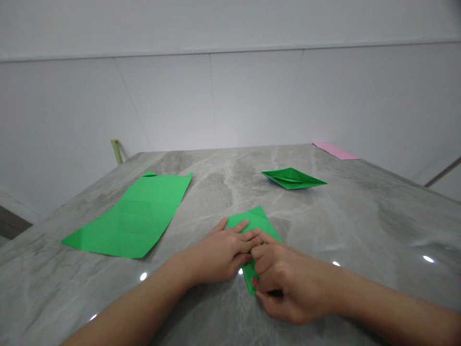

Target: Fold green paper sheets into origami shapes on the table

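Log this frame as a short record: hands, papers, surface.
left_hand: left hand, flat on the creased green paper piece, fingers spread
right_hand: right hand, fingers curled, at the same piece's near end; grip unclear
left_side: large green paper sheet with fold lines, lying unfolded except a small folded bit at its far edge
beyond_hands: folded green paper form, pointed at both ends, untouched
far_right: flat pink paper piece at the table's far edge
surface: grey marbled tabletop
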Demonstrator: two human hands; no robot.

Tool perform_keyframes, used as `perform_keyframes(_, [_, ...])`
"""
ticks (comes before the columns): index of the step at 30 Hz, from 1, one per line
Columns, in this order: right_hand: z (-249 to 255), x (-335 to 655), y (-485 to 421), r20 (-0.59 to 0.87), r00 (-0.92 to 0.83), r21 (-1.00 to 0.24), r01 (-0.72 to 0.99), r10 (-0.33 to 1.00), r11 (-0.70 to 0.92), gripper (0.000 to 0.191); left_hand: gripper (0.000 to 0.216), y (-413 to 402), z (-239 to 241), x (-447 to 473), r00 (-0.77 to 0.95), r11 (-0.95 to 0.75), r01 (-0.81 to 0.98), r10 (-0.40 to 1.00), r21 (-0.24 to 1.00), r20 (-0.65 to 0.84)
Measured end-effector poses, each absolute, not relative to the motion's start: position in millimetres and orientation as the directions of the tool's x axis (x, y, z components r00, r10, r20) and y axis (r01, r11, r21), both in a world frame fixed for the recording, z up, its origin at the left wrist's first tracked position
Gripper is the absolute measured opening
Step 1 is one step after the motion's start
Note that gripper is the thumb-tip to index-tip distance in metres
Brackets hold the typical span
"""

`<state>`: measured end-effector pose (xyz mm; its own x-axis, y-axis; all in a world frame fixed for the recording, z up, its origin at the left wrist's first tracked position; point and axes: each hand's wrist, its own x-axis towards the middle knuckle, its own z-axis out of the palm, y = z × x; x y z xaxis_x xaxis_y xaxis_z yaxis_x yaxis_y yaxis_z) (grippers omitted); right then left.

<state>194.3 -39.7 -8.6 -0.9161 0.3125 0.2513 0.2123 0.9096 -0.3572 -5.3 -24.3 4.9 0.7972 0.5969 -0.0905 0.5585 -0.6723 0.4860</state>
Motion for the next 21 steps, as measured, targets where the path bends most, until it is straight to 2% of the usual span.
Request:
perform_keyframes(6, [-8.8, 191.4, -48.8, 0.185, -0.952, -0.326, 0.174, 0.243, 0.929, 0.024, 0.044, -24.4, 3.0, -7.0, 0.800, -0.690, 0.566, 0.593, 0.451, -0.096])
perform_keyframes(11, [-10.7, 195.2, -37.9, 0.330, -0.923, -0.345, 0.078, 0.199, 0.935, 0.031, 0.045, -24.2, 4.0, -8.9, 0.811, -0.689, 0.538, 0.579, 0.485, -0.077])
perform_keyframes(15, [-12.2, 203.2, -21.8, 0.386, -0.876, -0.384, 0.133, 0.290, 0.914, 0.029, 0.052, -21.8, 6.1, -10.8, 0.826, -0.684, 0.518, 0.557, 0.514, -0.092])
perform_keyframes(21, [-11.5, 213.8, -10.8, 0.244, -0.846, -0.439, 0.339, 0.474, 0.832, 0.030, 0.082, -18.7, 6.7, -14.7, 0.836, -0.697, 0.527, 0.529, 0.486, -0.149])
